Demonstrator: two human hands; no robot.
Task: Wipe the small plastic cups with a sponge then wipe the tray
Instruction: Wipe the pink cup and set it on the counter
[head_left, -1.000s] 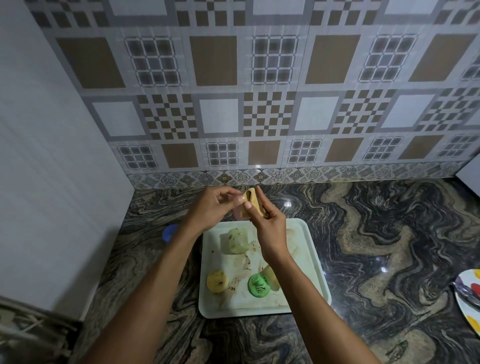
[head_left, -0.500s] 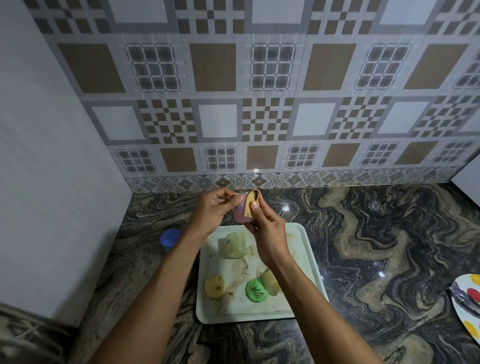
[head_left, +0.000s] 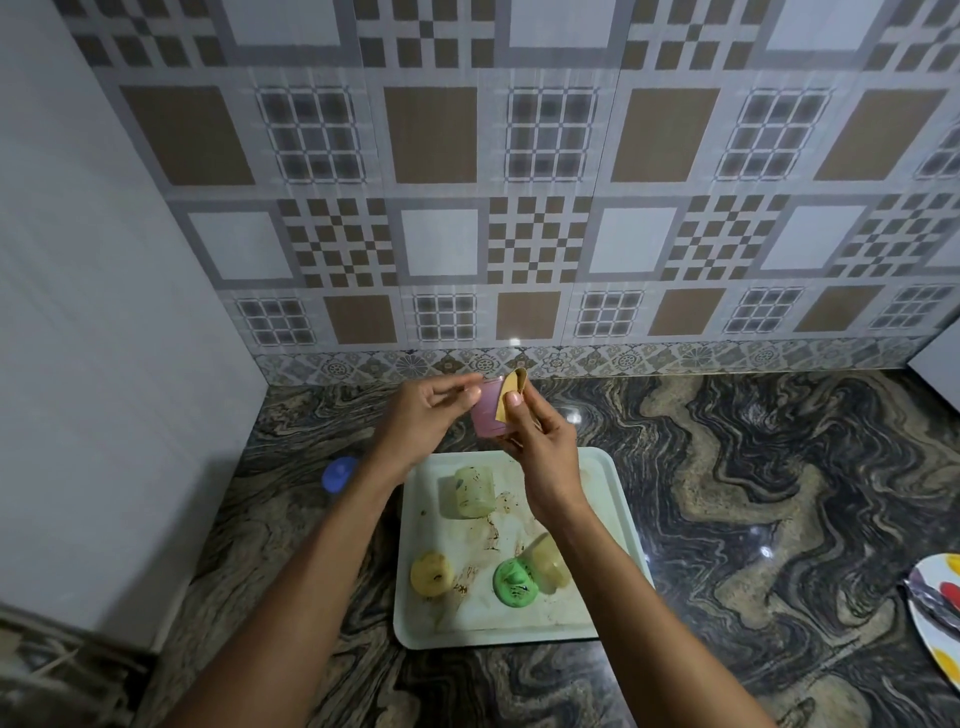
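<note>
Kitchen counter: the right forearm passes just over a pale yellow cup (head_left: 548, 564) on the smeared tray (head_left: 615, 499) and could tip it. Above the tray's far edge, the left hand (head_left: 423, 418) pinches a pink cup (head_left: 487, 418) while the right hand (head_left: 543, 449) pinches a folded sponge (head_left: 511, 396) over its rim. So light a hold could let the cup slip onto the tray below. Count: one tray; four cups on it, with the yellow cup (head_left: 430, 572), green cup (head_left: 514, 583) and pale green cup (head_left: 472, 491); one held; one sponge.
</note>
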